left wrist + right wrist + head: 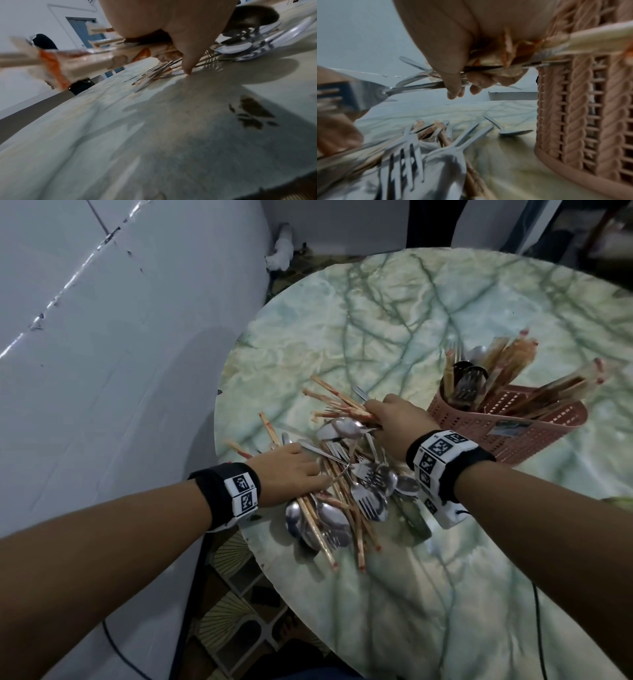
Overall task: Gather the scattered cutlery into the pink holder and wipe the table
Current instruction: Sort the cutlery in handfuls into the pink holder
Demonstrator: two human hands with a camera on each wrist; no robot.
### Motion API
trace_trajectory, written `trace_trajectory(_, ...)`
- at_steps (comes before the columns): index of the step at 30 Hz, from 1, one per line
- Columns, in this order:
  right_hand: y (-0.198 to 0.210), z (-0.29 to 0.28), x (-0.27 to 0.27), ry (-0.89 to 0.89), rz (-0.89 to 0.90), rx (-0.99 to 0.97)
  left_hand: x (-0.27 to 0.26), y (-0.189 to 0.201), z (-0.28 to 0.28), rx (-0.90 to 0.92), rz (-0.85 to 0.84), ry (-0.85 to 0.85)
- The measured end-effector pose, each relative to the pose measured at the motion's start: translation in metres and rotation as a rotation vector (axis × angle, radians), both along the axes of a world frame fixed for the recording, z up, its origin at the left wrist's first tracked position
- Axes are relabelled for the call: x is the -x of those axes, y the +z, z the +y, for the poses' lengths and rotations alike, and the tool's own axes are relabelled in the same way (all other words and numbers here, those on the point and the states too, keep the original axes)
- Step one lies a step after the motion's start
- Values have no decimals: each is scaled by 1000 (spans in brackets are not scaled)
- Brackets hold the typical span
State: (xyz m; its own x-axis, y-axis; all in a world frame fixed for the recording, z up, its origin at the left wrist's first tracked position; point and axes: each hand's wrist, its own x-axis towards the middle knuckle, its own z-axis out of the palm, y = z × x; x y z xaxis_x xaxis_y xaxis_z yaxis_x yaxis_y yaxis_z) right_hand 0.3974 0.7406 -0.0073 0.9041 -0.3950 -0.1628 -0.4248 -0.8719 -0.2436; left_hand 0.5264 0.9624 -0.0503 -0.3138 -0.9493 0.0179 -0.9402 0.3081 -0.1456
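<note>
At the left, the left hand (291,470) lies on the near-left side of the cutlery pile (346,491), fingers (310,474) fairly straight and pressing down on wrapped chopsticks and a fork handle, probably to steady the heap while the other hand pulls from it. The pile, a tangle of steel spoons, forks and paper-sleeved chopsticks, sits on the green-veined marble bench (445,594) near its left edge. Further right, the right hand (394,422) has its fingers curled round a mixed bundle (342,409) of chopsticks and metal handles, seemingly ready to carry it. At the far right stands the pink holder (507,422), perforated plastic, already partly filled.
</note>
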Motion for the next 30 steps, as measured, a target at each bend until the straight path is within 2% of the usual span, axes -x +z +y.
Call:
trace_trajectory(5,0,-2,1,-30,-106,-34,-1,-1,-2,31,24,-9)
trace_trajectory(12,8,3,0,46,-225,140,-2,-4,2,-20,20,42)
trace_trajectory(17,19,2,-5,-1,-287,165,-3,-1,1,-100,-33,67)
trace_trajectory(21,26,5,-9,-39,-231,160,-6,1,5,-110,-45,77)
trace_trajectory(24,27,10,-12,-36,-139,197,-7,5,6,-89,-61,22)
trace_trajectory(27,24,12,-14,-65,-107,51,-8,12,10,-75,-110,-79)
trace_trajectory(30,19,14,-12,-89,-159,-73,-14,16,15,-59,-152,-106)
